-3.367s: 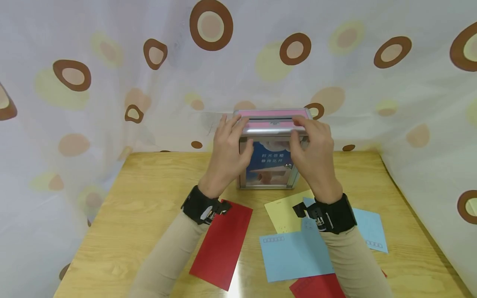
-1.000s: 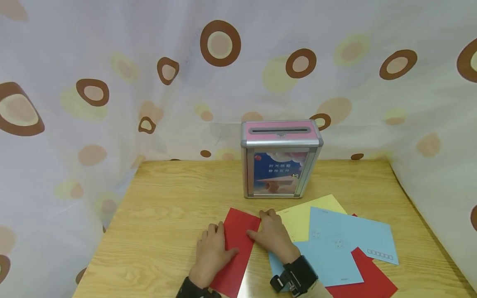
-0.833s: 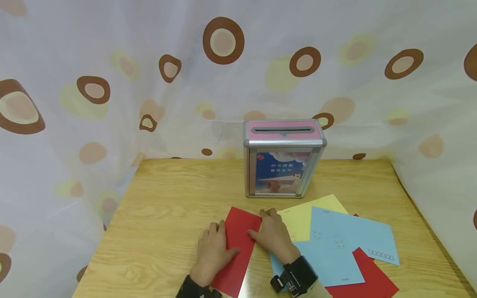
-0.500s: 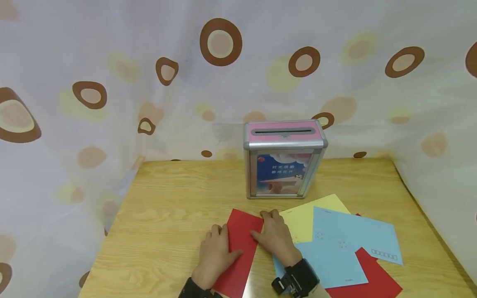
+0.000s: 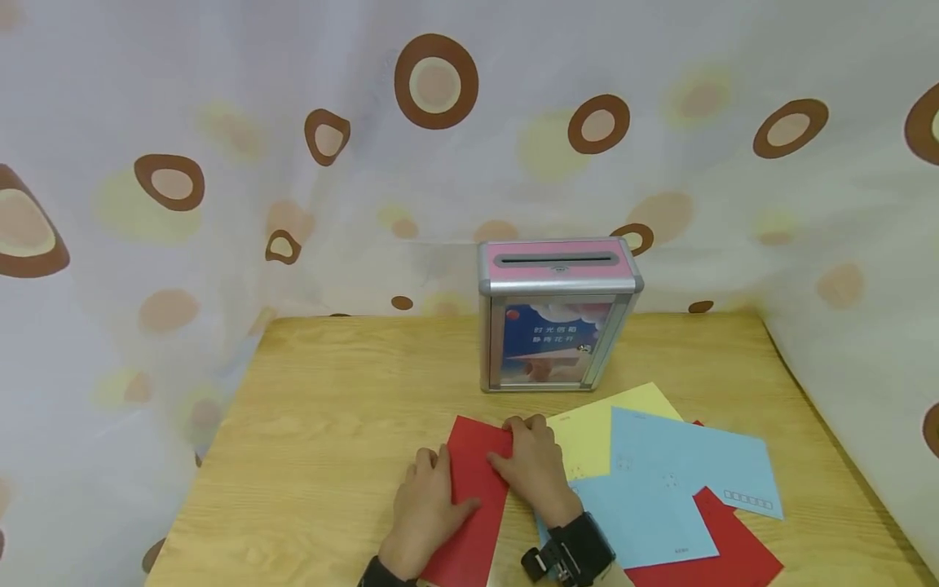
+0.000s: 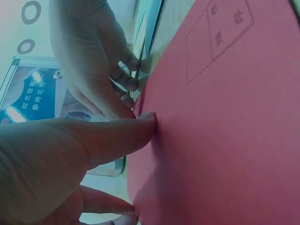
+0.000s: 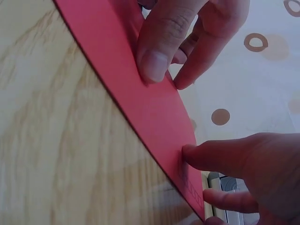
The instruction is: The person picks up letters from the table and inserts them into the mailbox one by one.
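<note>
On the wooden table a red envelope (image 5: 480,481) lies lengthwise between both hands. My left hand (image 5: 425,509) pinches its left edge, thumb on the face and fingers at the edge, as the left wrist view shows. At the upper right edge my right hand (image 5: 538,469) pinches it too; in the right wrist view that thumb (image 7: 154,65) presses the red face. Printed marks show on the envelope (image 6: 211,117). Behind stands a letter box (image 5: 561,318) with silver frame, pink top, narrow slot and small lock. The fingertips at the envelope's edges are partly hidden.
Right of the hands several envelopes overlap: a yellow one (image 5: 587,440), blue ones (image 5: 704,456) and a red one (image 5: 734,546). The wooden table (image 5: 315,456) reaches back to a patterned cloth (image 5: 352,212) hung behind and at both sides.
Both hands have come down from the letter box's top to the red envelope and taken its edges. Over the last half second the envelope has turned slightly, its near end shifting right.
</note>
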Demonstrator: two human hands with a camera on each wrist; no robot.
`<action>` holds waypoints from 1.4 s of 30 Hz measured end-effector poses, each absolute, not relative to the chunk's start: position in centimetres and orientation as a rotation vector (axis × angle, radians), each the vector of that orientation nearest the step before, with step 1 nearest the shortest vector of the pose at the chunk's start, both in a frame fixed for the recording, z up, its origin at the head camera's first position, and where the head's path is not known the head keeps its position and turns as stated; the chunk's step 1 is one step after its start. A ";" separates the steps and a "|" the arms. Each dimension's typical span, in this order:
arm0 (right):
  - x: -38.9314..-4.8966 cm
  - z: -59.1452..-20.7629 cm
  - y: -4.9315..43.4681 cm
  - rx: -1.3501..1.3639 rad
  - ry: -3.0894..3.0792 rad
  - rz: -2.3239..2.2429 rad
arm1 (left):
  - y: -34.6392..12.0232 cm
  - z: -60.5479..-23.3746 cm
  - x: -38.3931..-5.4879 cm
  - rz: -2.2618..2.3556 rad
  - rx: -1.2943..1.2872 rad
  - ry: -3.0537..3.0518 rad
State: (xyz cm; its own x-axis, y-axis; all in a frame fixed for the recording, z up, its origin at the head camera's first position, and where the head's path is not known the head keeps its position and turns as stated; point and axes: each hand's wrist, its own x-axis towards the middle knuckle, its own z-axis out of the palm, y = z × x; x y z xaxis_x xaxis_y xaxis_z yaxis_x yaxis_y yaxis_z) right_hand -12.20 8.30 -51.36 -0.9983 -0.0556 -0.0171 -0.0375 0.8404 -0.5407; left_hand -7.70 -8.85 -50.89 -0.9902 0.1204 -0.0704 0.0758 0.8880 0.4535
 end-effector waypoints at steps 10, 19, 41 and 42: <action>-12.0 -51.0 7.6 -0.079 2.933 -1.045 | -9.9 -50.2 -7.3 0.655 0.163 3.024; -11.7 -51.0 9.0 0.025 2.687 -1.529 | -9.3 -50.8 -6.8 0.666 0.139 3.017; -8.9 -46.7 10.9 0.011 2.230 -2.062 | -9.7 -48.9 -5.9 1.805 0.155 2.532; -8.9 -46.3 11.0 -0.010 2.241 -2.080 | -9.6 -48.7 -5.8 1.853 0.157 2.514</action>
